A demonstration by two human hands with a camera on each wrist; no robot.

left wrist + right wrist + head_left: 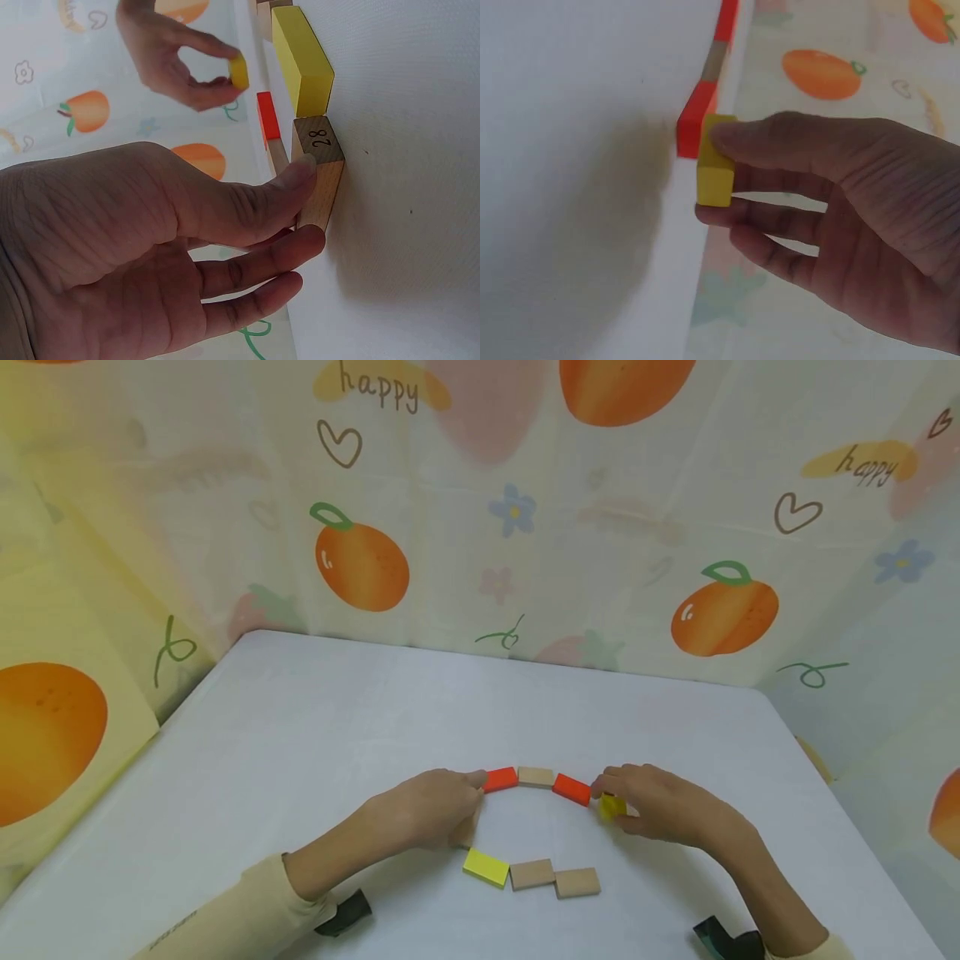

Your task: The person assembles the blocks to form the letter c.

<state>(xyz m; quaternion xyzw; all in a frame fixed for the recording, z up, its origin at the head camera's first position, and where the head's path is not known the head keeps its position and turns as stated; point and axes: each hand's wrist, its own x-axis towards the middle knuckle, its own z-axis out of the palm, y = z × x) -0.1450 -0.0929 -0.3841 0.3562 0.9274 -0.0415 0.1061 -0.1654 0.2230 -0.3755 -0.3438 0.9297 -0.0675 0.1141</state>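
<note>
A: What are the hands doing?

B: The left hand [431, 808] sits just below the middle of the head view, with thumb and fingers pinching a plain wooden block [321, 169] that stands on the white table [300, 735]. In the left wrist view the thumb tip lies on the block's end face, which bears the number 28, and the fingers curl in beneath it.

A: And the other one?

B: The right hand [660, 806], right of centre in the head view, pinches a small yellow block [612, 806] between thumb and fingers. The right wrist view shows that block [715, 166] just beside the end of a red block [694, 124]; whether the two touch, I cannot tell.

A: What lies between the hands?

B: A short arc near the centre of the head view: a red-orange block [500, 779] at the left fingertips, then a plain tan block [536, 777], then the red block [572, 789] next to the right fingertips.

A: Anything lower in the frame?

B: Yes, a row of three flat pieces below the hands: a yellow piece [486, 867], then a tan piece [532, 874] and a second tan piece [577, 882], each close against the next.

A: And around the table?

B: A pale cloth backdrop [525, 527] printed with oranges, hearts, flowers and the word "happy" fills the top half. Cream sleeves [232, 918] cover both forearms at the bottom edge.
</note>
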